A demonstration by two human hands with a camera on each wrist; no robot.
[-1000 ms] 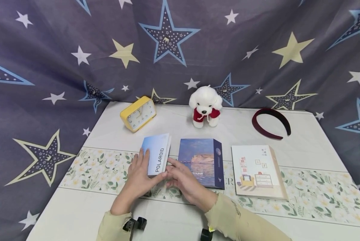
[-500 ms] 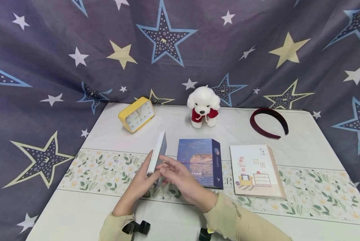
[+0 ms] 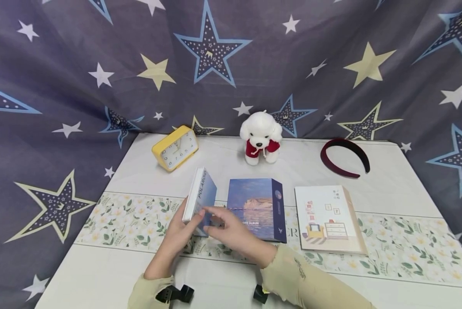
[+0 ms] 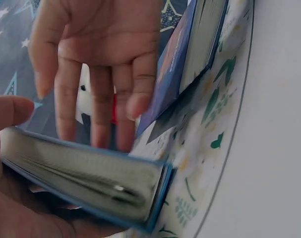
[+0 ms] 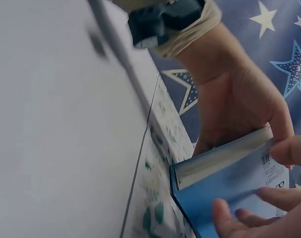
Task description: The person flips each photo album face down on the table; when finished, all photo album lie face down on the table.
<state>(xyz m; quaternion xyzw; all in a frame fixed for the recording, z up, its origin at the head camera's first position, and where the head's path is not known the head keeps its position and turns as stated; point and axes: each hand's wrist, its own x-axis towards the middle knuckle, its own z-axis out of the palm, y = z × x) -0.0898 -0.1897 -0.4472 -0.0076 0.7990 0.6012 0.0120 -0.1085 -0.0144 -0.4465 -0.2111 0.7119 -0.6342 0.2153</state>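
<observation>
A blue Polaroid photo album (image 3: 208,192) stands on edge, tilted, over the floral strip, its white page edges toward me. My left hand (image 3: 176,234) grips its near end, thumb on the right-hand cover and fingers behind the other. In the right wrist view a barcode shows on the album's cover (image 5: 229,191). My right hand (image 3: 232,229) is at the album's right side with fingers loosely extended; whether the fingertips touch the cover is hard to tell. From the left wrist, the right hand (image 4: 103,54) appears with its fingers hanging straight beyond the pages.
A dark blue photo album (image 3: 250,206) lies right of the hands, and a white illustrated album (image 3: 329,219) further right. Behind stand a yellow alarm clock (image 3: 175,148) and a white plush dog (image 3: 261,135). A dark red headband (image 3: 336,168) lies at the back right.
The Polaroid album has turned from lying with its cover up to standing on edge, its opposite cover now facing right. The left hand has moved its grip round it; the right hand stays close.
</observation>
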